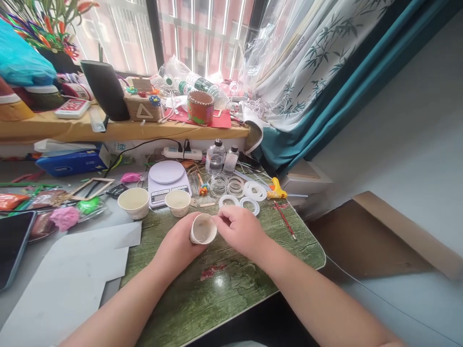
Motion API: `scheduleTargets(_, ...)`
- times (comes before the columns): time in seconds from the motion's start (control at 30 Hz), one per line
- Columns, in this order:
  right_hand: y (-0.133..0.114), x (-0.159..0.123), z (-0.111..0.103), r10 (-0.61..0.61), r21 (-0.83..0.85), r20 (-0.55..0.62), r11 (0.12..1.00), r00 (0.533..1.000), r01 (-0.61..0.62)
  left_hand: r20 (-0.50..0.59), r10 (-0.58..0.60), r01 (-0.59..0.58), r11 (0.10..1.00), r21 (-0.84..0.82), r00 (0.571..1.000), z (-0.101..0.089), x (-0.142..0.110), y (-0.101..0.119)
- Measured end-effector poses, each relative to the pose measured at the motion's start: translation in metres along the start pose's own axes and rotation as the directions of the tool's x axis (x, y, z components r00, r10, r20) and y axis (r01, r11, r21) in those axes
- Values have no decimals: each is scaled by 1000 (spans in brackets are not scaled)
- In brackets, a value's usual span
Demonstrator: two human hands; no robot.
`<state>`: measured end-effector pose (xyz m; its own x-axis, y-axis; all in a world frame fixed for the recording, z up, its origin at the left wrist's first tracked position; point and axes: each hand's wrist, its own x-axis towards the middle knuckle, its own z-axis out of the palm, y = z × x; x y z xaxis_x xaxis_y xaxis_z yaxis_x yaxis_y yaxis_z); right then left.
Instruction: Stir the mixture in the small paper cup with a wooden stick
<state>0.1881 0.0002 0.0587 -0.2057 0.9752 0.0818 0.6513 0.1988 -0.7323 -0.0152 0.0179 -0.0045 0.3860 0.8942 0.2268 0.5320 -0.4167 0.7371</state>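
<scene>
A small white paper cup (194, 237) is tilted toward me, with some clear liquid at its bottom. My left hand (180, 237) wraps round the cup from the left. At the cup's right rim, my right hand (243, 232) has its fingers pinched together; whatever they hold is too small to make out. Beyond my hands stand two more paper cups, one pale cup (133, 204) at the left and another cup (178, 204) in front of the white kitchen scale (167, 173). White rings (255, 191) and clear rings (218, 186) lie past my right hand.
Two clear bottles with black caps, one large bottle (216, 158) and one smaller bottle (230, 161), stand at the back. A yellow glue gun (277, 188) and a red pencil (285, 220) lie at the right. White sheets (79, 270) and a phone (14, 248) are at the left.
</scene>
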Motion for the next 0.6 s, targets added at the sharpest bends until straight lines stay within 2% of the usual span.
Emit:
scheduleTargets(0.1,-1,0,1,-17,1,43,1000,999,17,7,-14,14,1000,-1,1000,-1,-1,2)
scheduleTargets(0.2,-1,0,2,-4,-17,0,1000,1000,4,21,-12,12,1000,8,1000,-3,-1,4)
scheduleTargets(0.5,1,2,-2,-19,25,48,1000,999,18,42,-10,9,1000,23,999,-4,1,5)
scheduleTargets(0.6,1,2,-3,-5,2,5,1000,1000,5,37,-20,18,999,31,999,-3,1,4)
